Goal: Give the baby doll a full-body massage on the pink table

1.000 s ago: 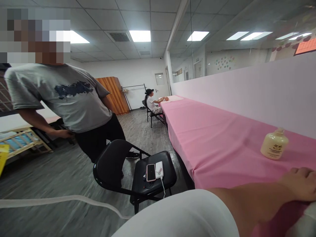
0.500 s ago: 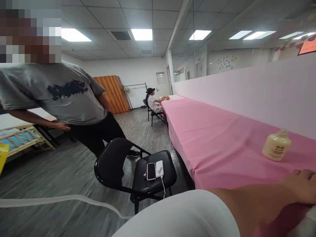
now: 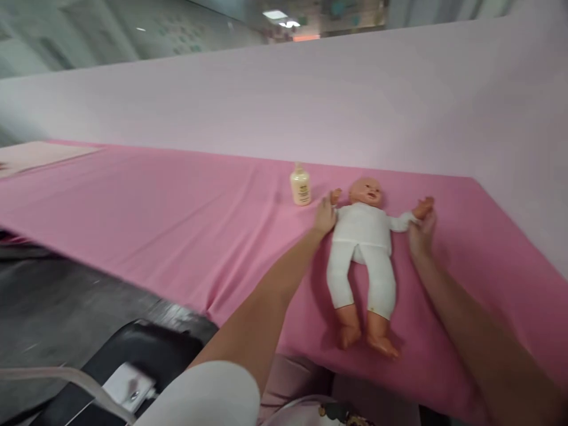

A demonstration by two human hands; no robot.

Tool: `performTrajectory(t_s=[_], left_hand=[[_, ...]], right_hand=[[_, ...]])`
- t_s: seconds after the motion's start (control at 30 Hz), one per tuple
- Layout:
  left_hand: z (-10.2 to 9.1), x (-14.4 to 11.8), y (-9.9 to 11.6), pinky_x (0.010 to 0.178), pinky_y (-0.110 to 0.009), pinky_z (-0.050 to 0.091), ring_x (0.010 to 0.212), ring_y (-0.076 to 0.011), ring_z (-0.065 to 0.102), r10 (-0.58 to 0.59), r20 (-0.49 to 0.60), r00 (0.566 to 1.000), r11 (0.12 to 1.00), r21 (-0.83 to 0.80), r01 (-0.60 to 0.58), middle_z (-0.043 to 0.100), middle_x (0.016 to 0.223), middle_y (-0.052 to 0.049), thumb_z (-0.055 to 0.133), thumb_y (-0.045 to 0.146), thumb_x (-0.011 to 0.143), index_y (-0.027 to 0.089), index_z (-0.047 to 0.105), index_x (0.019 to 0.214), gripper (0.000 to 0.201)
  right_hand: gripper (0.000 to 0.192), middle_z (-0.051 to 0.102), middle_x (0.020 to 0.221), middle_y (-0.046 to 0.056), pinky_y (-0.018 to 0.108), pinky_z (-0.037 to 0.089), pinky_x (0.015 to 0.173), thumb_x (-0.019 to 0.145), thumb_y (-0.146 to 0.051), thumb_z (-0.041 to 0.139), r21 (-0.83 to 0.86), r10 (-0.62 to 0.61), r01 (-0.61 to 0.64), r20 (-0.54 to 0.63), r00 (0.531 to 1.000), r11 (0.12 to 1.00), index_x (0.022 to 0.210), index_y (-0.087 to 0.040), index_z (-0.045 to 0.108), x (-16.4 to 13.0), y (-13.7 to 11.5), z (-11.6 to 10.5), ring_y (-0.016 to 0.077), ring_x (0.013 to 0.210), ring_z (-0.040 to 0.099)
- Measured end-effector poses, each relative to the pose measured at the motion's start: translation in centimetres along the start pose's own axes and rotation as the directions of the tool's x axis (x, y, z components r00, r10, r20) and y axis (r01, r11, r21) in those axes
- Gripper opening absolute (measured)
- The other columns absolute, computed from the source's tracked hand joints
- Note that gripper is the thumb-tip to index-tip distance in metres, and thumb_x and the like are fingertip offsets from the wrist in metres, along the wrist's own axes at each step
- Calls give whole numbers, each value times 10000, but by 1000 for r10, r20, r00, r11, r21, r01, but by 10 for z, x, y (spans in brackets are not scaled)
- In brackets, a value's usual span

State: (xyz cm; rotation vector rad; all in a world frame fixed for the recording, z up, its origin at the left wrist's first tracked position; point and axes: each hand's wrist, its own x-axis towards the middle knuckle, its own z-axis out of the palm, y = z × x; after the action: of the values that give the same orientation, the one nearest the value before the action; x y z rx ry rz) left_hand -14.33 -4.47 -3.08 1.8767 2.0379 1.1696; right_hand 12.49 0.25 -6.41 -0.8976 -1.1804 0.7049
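A baby doll (image 3: 361, 228) with a white cloth body and bare plastic head, hands and feet lies face up on the pink cloth (image 3: 177, 201). My left hand (image 3: 326, 216) is closed round the doll's arm on the left, near its wrist. On the other side, my right hand (image 3: 420, 236) grips the doll's other arm just below its plastic hand. Motion blur softens my fingers, and some are hidden behind the doll's arms. A cream-coloured pump bottle (image 3: 301, 186) stands upright to the left of my left hand.
A low pale wall (image 3: 266, 106) with glass above runs along the table's back edge. At lower left stands a black chair (image 3: 146, 343) with a white power bank (image 3: 128, 384) on it. A white cable (image 3: 66, 373) crosses in front. A pale mat (image 3: 39, 155) lies at the far left.
My view has swung right and down, from the room and a standing person to the table. The doll and both my hands on its arms are now in view.
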Motion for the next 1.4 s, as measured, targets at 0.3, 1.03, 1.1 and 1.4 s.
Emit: performTrajectory(t_s=[0.3,1.03,1.1,1.4], left_hand=[[15,12,-38,1145,-390,390,1387,-299,498,81,10,997,988,129,-82,543,1553,-100,282,155,916,63,306,1595,685],[36,26,-70,1182,-624,378,1356,-383,514,165,-57,985,982,-80,-170,532,1439,-258,454,136,891,89,298,1575,703],[36,26,-70,1182,-624,377,1350,-388,518,160,-48,986,984,-69,-163,524,1444,-272,454,138,892,65,288,1578,710],[38,27,-73,1184,-622,375,1348,-380,512,186,-63,981,979,-77,-190,522,1440,-261,446,139,891,77,295,1580,708]], right_hand=[[814,410,1629,152,539,323,1273,735,-323,560,-57,-84,86,33,996,995,1511,-216,340,-2,17,9,253,1542,397],[749,431,1617,146,593,288,1280,752,-264,619,29,-136,134,45,990,990,1457,-248,369,1,26,4,276,1542,388],[740,430,1619,141,598,286,1281,766,-259,616,23,-142,141,48,989,990,1464,-252,368,1,27,4,270,1544,386],[735,421,1630,145,570,280,1293,768,-250,618,48,-161,159,47,986,986,1462,-239,375,1,26,7,263,1547,387]])
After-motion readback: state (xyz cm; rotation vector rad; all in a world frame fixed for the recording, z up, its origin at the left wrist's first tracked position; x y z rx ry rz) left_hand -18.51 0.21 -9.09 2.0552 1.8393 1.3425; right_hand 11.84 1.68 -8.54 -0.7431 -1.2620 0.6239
